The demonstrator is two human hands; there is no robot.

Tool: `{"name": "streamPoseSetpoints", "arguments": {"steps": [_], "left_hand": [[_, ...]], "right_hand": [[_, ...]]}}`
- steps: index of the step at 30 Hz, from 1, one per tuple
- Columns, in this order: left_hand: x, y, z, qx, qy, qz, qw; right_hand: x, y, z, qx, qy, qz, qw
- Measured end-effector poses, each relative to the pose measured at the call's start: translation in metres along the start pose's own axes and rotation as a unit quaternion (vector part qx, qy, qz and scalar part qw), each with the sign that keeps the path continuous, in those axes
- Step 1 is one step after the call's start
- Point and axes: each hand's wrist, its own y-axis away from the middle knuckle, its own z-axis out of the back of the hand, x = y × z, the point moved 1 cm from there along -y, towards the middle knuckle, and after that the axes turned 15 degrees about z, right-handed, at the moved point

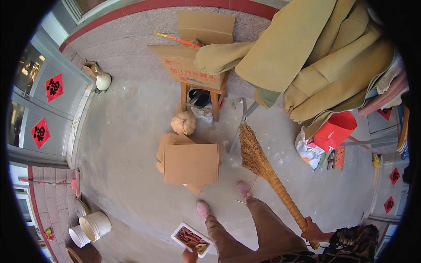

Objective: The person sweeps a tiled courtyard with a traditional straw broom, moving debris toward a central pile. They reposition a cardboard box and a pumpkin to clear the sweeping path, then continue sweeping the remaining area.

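We see the right hand [312, 231] at the lower right of the frame, fingers wrapped tight round the handle of a straw broom [263, 166]. The broom runs up and left, its bristle head resting on the concrete floor [127, 144] just right of centre. The left hand [189, 255] at the bottom edge is only partly in view; it touches the near edge of a white tray [192, 239] of red-orange strips and seems to hold it, but we cannot tell how the fingers close.

Sweeping looks barely underway: flattened cardboard sheets [188, 163] lie at centre, just left of the bristles, apart from them. Small scraps dot the floor near the pink shoes [223, 199]. No swept pile shows.

Above centre a pumpkin [183, 122] sits beneath a wooden stool [204, 98] bearing a cardboard box [186, 65]. White buckets [94, 228] stand at lower left, a red bag [334, 130] at right.
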Motion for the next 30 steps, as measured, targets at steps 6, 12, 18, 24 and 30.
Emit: {"name": "streamPoseSetpoints", "arguments": {"steps": [6, 12, 18, 24, 30], "left_hand": [[0.036, -0.078, 0.071, 0.008, 0.008, -0.023, 1.000], [0.073, -0.131, 0.121, -0.065, -0.032, -0.022, 0.997], [0.062, -0.143, 0.143, 0.078, -0.186, -0.002, 0.980], [0.026, -0.134, 0.148, 0.127, -0.199, 0.021, 0.971], [0.045, -0.156, 0.124, 0.089, -0.251, -0.037, 0.963]], "right_hand": [[0.066, 0.003, -0.082, -0.077, -0.072, 0.045, 0.993], [0.115, -0.061, -0.112, -0.157, -0.139, 0.081, 0.974], [0.140, -0.183, -0.115, -0.286, -0.092, 0.144, 0.943], [0.153, -0.298, -0.124, -0.345, -0.122, 0.136, 0.921], [0.145, -0.390, -0.124, -0.393, -0.080, 0.129, 0.907]]}}
